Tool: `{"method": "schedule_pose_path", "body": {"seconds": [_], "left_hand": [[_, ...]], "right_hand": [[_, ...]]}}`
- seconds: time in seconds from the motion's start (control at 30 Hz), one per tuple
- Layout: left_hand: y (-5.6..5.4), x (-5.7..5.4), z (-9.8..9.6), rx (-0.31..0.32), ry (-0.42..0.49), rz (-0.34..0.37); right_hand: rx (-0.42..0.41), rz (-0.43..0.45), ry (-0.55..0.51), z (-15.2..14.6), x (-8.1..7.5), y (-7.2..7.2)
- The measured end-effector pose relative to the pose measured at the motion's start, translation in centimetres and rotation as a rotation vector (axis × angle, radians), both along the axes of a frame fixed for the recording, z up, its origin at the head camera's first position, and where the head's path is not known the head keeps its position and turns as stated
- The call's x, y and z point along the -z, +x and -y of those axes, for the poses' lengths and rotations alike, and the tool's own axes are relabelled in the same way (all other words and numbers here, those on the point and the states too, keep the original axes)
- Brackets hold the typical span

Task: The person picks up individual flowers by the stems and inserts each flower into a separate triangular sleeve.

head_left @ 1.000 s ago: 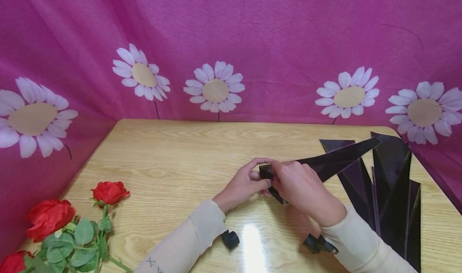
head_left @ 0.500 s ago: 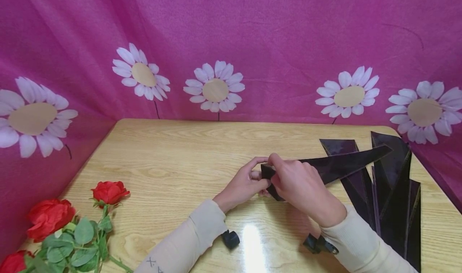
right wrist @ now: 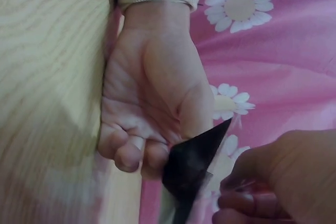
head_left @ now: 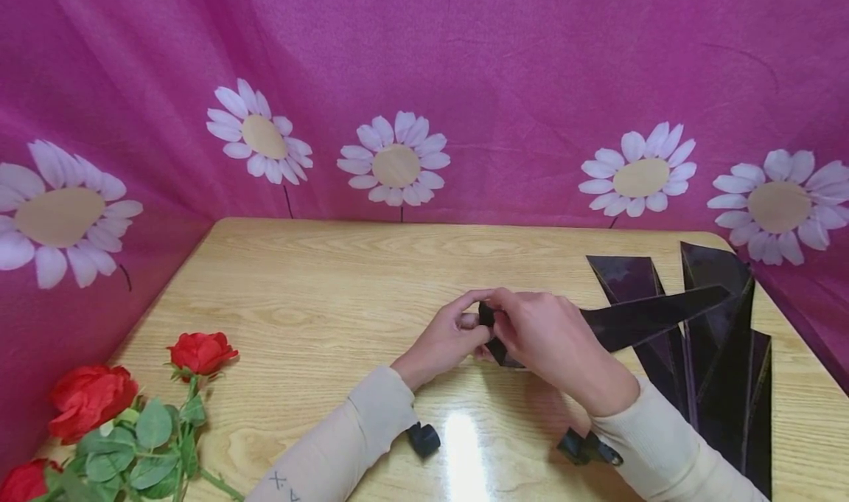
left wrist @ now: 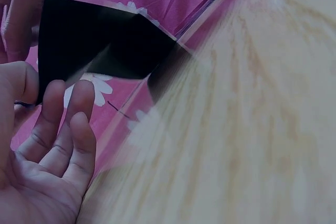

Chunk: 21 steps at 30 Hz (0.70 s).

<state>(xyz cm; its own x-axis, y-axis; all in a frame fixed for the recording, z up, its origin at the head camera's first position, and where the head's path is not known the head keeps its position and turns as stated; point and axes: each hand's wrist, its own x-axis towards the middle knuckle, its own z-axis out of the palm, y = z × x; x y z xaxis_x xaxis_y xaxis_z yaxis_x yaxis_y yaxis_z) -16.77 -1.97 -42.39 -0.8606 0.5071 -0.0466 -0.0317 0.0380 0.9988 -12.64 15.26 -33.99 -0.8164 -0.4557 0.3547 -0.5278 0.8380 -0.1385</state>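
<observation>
A folded strip of black wrapping paper (head_left: pixel 653 319) with a thin clear edge is held above the table between both hands. My left hand (head_left: pixel 443 343) pinches its near end between thumb and forefinger; in the left wrist view the other fingers (left wrist: pixel 81 140) lie loosely bent below the black paper (left wrist: pixel 105 40). My right hand (head_left: pixel 553 343) grips the strip beside the left, knuckles up, hiding part of it. From there the strip's free end sticks out rightward over other paper. In the right wrist view, black paper (right wrist: pixel 191 163) spans between the left palm and right fingers.
Several black wrapping paper sheets (head_left: pixel 719 354) lie overlapped on the table's right side. Red roses (head_left: pixel 202 354) with green leaves lie at the front left. A pink curtain (head_left: pixel 504 52) with daisies surrounds the wooden table (head_left: pixel 318 281).
The strip's free end has swung down and slightly right across the sheets behind it. The right hand has turned a little; the left hand has barely moved.
</observation>
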Motion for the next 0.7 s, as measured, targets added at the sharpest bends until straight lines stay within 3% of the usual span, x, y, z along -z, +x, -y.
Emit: {"method": "schedule_pose_path", "body": {"seconds": [0.37,0.7], "left_hand": [[0.0,0.0,0.0,0.007,0.042,-0.011],[0.0,-0.1,0.1,0.022,0.042,-0.004]], "right_hand": [[-0.006,0.028,-0.016,-1.1,-1.1,-0.3],[0.080,0.034,0.020,-1.5,-1.6,-0.5]]}}
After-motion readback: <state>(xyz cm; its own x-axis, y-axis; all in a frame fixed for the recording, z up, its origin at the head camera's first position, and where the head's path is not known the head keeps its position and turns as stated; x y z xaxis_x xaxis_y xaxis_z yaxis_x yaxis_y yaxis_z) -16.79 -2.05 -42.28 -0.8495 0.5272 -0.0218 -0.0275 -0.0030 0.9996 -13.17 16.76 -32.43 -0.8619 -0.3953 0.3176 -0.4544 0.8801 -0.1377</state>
